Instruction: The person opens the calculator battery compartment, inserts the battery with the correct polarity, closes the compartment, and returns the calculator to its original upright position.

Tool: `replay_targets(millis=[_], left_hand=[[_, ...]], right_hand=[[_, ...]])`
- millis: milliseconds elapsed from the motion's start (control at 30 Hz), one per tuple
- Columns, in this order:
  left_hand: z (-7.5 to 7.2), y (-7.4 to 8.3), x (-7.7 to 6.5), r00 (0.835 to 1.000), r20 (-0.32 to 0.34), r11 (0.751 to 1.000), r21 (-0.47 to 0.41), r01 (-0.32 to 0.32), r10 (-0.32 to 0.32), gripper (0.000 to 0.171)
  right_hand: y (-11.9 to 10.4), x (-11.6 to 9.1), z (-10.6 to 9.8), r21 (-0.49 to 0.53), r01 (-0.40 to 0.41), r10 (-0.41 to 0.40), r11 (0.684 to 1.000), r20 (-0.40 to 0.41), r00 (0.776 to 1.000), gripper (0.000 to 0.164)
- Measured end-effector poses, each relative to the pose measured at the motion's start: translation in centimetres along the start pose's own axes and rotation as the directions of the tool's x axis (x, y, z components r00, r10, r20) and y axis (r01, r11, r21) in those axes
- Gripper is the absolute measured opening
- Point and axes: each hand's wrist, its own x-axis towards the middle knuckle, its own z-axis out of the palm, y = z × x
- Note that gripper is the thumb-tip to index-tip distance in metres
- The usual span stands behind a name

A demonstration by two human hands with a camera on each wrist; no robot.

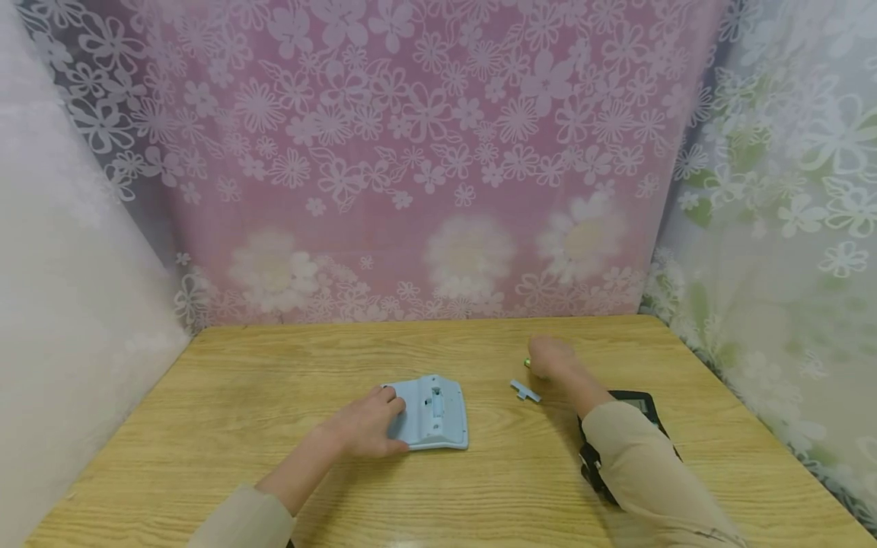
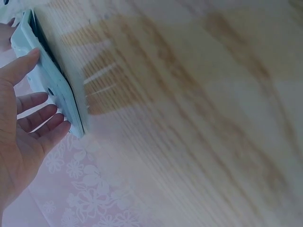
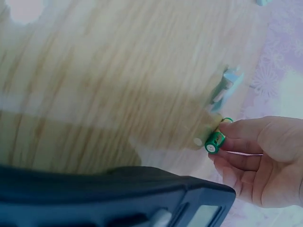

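A light-blue plastic calculator (image 1: 411,422) lies back side up on the table, its battery slot (image 1: 437,403) uncovered. My left hand (image 1: 366,424) holds its left end, thumb at the near edge and fingers over the far part. In the left wrist view, the fingertips of that hand (image 2: 23,123) touch the calculator's shell (image 2: 61,94). Farther right, my right hand (image 1: 553,358) pinches a small green battery (image 3: 216,141) between thumb and fingers, close to the tabletop. A light-blue battery cover (image 1: 524,391) lies between the calculator and the right hand.
A black object with a small grey display (image 1: 644,406) lies under and beside the right forearm, partly hidden by the sleeve. Flowered curtains (image 1: 438,152) hang behind the wooden table (image 1: 274,365) and along both sides.
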Motion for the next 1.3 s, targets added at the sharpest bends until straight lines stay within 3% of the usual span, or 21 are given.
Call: replay_targets(millis=[233,533,700,933,1300], left_hand=[[0.0,-0.1,0.1,1.000,0.003,1.000,-0.006,-0.006,0.006,0.056],[0.0,0.1,0.0,1.000,0.002,1.000,-0.006,-0.003,0.003,0.055],[0.1,0.0,0.1,1.000,0.003,1.000,-0.007,0.001,-0.001,0.056],[0.2,0.0,0.2,1.000,0.009,1.000,-0.016,0.007,-0.007,0.057],[-0.1,0.2,0.2,1.000,0.006,1.000,-0.009,0.001,-0.001,0.058]], right_hand=[[0.1,-0.3,0.4,-0.065,0.012,-0.011,0.998,0.012,1.000,0.008],[0.9,-1.4,-0.4,0.030,0.083,-0.083,0.996,0.012,0.996,0.013],[1.6,-2.0,-1.0,0.046,0.139,-0.137,0.989,-0.033,0.990,0.016],[2.2,-3.1,-1.7,0.063,0.217,-0.208,0.974,-0.119,0.971,0.007],[1.1,-3.5,-1.6,0.242,0.232,-0.176,0.942,-0.234,0.956,0.012]])
